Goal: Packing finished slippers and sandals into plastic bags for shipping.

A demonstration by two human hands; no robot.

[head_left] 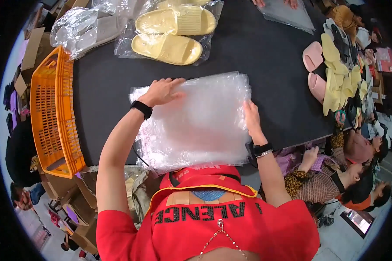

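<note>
A stack of see-through plastic bags [204, 117] lies flat on the dark table right in front of me. My left hand [163, 92] rests on its upper left part, fingers stretched out and nothing held. At the stack's right edge is my right hand [252, 116], its fingers straight and touching the side of the bags. The edges of the stack are slightly uneven, with single sheets sticking out at the left and top.
An orange plastic basket [65, 117] stands at the left table edge. Bagged yellow slippers [172, 48] and bagged pale slippers [89, 32] lie at the back. Pink slippers [316, 87] and loose yellow slippers [331, 87] line the right side. Another person's hands touch bags [287, 15] at the far side.
</note>
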